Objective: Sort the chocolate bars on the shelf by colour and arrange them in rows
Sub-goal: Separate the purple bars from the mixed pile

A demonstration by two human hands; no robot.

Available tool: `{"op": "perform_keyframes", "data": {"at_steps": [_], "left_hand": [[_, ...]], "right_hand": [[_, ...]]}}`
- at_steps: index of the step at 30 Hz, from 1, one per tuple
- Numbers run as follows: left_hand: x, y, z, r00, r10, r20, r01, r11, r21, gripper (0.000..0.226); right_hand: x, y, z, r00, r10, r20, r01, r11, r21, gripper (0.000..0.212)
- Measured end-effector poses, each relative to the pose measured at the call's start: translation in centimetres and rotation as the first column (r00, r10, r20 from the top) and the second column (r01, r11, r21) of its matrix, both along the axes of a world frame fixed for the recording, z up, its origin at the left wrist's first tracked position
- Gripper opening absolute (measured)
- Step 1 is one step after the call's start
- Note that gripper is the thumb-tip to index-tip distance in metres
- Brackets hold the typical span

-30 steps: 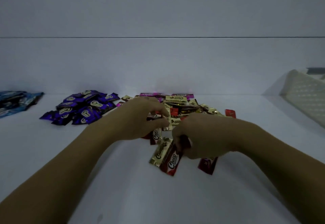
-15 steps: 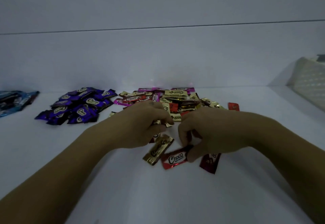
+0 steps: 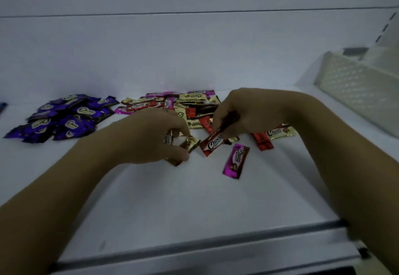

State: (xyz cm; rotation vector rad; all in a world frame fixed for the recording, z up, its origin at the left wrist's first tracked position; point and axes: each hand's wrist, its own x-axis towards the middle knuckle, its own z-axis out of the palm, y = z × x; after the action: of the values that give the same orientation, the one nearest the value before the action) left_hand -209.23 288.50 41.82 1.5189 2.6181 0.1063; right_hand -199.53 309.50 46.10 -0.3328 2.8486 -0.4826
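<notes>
My left hand [image 3: 151, 138] curls round a few gold bars [image 3: 191, 143], thumb beneath. My right hand [image 3: 244, 112] pinches the top end of a red bar [image 3: 212, 144] that slants down toward the shelf [image 3: 194, 205]. A pink bar [image 3: 236, 160] lies alone at five o'clock from it. The mixed pile [image 3: 190, 102] (gold, red, pink) sits at twelve o'clock, the purple pile [image 3: 64, 117] at ten, and a basket [image 3: 356, 89] at two.
</notes>
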Motion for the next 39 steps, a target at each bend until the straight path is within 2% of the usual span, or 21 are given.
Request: {"op": "perform_keyframes", "data": {"at_steps": [5, 10, 12, 15, 17, 20, 25, 28, 32, 39], "left_hand": [[1.2, 0.9, 0.2, 0.993, -0.009, -0.116, 0.02, 0.995, 0.094, 0.038], [-1.9, -1.4, 0.9, 0.943, 0.233, -0.238, -0.173, 0.954, 0.246, 0.039], [-2.6, -2.1, 0.7, 0.908, 0.323, -0.267, -0.257, 0.932, 0.255, 0.048], [-3.2, -2.1, 0.1, 0.869, 0.426, -0.253, -0.382, 0.901, 0.206, 0.059], [-3.5, -1.4, -0.5, 0.861, 0.43, -0.273, -0.397, 0.902, 0.168, 0.062], [-3.9, -0.4, -1.3, 0.859, 0.436, -0.268, -0.412, 0.9, 0.143, 0.062], [-5.4, -0.1, -2.1, 0.842, 0.493, -0.216, -0.469, 0.869, 0.155, 0.06], [-5.7, -0.1, -2.7, 0.877, 0.469, -0.103, -0.452, 0.879, 0.15, 0.06], [-4.7, 0.3, -2.7, 0.927, 0.375, 0.012, -0.368, 0.9, 0.235, 0.056], [-0.3, 0.1, -1.4, 0.991, 0.129, 0.037, -0.134, 0.927, 0.35, 0.044]], "right_hand": [[0.1, 1.2, -1.0, 0.995, -0.089, -0.041, 0.093, 0.992, 0.087, 0.015], [0.4, 2.7, -0.1, 0.98, -0.164, -0.112, 0.184, 0.963, 0.196, 0.018], [0.4, 1.9, 0.0, 0.971, -0.156, -0.179, 0.19, 0.962, 0.194, 0.019], [-0.7, -0.7, -0.5, 0.969, -0.112, -0.221, 0.147, 0.979, 0.144, 0.043], [-2.2, -2.2, -1.2, 0.97, -0.084, -0.228, 0.128, 0.974, 0.185, 0.052], [-4.6, -2.8, -2.0, 0.972, -0.103, -0.21, 0.156, 0.954, 0.256, 0.056], [-8.6, -2.6, -2.5, 0.964, -0.202, -0.17, 0.242, 0.933, 0.265, 0.057], [-9.2, -2.9, -3.7, 0.966, -0.25, -0.065, 0.259, 0.926, 0.274, 0.056], [-7.6, -2.1, -3.7, 0.961, -0.265, -0.075, 0.275, 0.939, 0.204, 0.053], [-2.2, -1.8, -0.9, 0.976, -0.201, 0.086, 0.188, 0.972, 0.142, 0.036]]}}
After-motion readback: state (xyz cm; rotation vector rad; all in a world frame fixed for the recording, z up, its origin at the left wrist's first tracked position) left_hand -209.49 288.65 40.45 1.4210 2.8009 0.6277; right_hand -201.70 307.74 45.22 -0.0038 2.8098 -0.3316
